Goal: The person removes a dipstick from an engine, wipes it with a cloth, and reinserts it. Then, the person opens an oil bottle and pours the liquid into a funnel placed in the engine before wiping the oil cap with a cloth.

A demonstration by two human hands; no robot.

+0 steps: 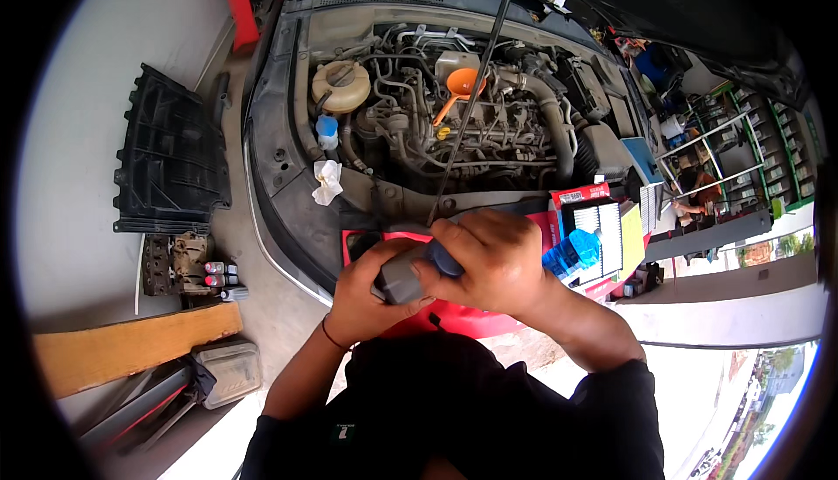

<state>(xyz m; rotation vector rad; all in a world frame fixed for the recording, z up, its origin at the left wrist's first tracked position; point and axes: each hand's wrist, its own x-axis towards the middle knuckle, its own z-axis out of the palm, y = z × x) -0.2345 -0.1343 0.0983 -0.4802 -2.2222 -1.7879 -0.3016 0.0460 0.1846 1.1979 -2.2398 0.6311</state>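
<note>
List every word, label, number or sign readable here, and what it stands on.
I won't copy out printed wording, only its places:
Red box: pale lettering.
Black shirt: small pale emblem, its lettering too small to read.
Grey bottle: no print visible.
Small containers at left: any labels too small to read.

My left: I see a black panel (175,153) beside the wall (122,44)
Lower left: wooden plank (131,349), plastic bin (230,370)
My far right: stocked shelves (779,144)
</note>
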